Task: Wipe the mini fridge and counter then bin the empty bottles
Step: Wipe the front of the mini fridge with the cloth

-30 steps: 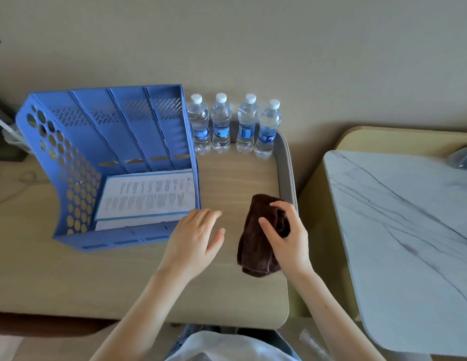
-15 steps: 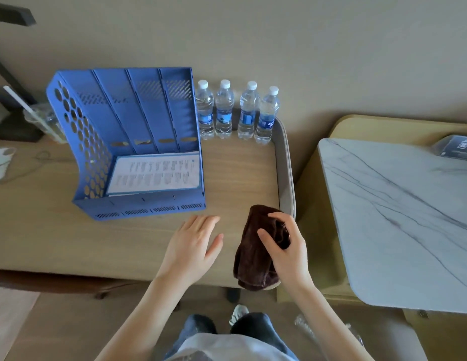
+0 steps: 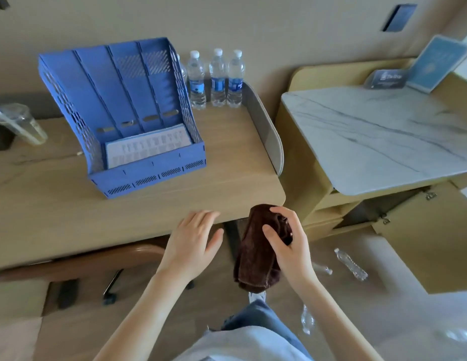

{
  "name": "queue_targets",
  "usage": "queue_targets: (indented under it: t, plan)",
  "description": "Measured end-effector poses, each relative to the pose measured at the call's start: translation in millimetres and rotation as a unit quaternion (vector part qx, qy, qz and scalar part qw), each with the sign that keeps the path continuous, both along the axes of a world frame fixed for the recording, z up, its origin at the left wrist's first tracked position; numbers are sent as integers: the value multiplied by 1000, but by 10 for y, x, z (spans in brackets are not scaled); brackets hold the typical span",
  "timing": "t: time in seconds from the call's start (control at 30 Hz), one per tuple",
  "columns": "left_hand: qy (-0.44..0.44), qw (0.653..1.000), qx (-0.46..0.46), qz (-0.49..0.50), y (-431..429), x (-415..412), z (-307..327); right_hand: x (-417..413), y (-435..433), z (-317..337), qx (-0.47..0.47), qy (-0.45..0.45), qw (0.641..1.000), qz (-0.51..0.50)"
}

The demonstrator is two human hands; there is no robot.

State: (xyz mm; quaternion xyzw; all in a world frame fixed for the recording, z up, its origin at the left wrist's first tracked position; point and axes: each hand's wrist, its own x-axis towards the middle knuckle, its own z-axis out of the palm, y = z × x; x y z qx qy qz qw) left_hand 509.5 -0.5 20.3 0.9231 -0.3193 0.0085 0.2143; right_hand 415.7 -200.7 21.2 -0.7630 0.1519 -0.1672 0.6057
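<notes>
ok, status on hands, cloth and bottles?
Left hand open over the desk edge. Right hand grips the brown cloth at the desk's front corner. Bottles lie on the floor, not binned. Blue file rack stands on the desk.

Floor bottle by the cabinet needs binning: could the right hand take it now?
Probably not yet: the right hand grips the brown cloth; the bottle lies unobstructed on the floor, far below.
</notes>
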Motion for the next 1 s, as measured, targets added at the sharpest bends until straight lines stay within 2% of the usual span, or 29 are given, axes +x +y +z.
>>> queue_targets:
  t: [0.2,0.4,0.6,0.73,1.0]
  plan:
    - [10,996,-2,-94,-17,-379,6,-801,226,86,-11,2,995,-99]
    - [7,976,-16,-218,-517,-697,99,-1552,138,155,-4,-9,970,-241]
    - [2,941,-33,-338,-1160,-1331,131,-2537,50,138,3,-11,919,-394]
    - [4,904,-42,-426,-1520,-1966,76,-3285,86,116,-14,-3,873,-487]
    - [19,845,-44,-533,-1964,-3311,30,-4645,224,141,3,6,812,-584]
